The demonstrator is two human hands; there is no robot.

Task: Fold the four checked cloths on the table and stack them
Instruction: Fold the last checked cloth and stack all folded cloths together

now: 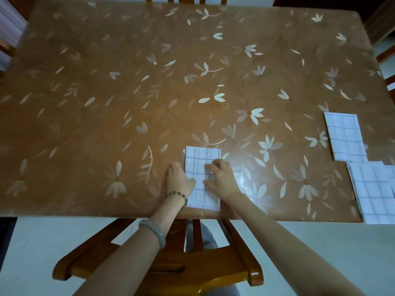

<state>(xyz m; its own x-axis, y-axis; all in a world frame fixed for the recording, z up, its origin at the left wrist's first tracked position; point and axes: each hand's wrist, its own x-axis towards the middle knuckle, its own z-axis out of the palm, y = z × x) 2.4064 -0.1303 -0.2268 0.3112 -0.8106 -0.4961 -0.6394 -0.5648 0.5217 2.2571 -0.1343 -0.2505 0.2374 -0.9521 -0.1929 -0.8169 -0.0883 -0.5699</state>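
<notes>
A: Item one?
B: Folded checked cloth (202, 167), six o'clock on our table (128, 103); right hand (222, 178) pressed flat on it, left hand (179, 178) relaxed at its nine-o'clock edge.
A: Others?
B: Second cloth (344, 136) at three, third cloth (374, 189) at four.

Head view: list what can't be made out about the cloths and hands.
Cloths at the right edge: cut off by the frame; their number is unclear.
Middle cloth: the right hand covers its centre, hiding its folds.
Left hand: whether it pinches the cloth's edge or only presses, too small to tell.
</notes>
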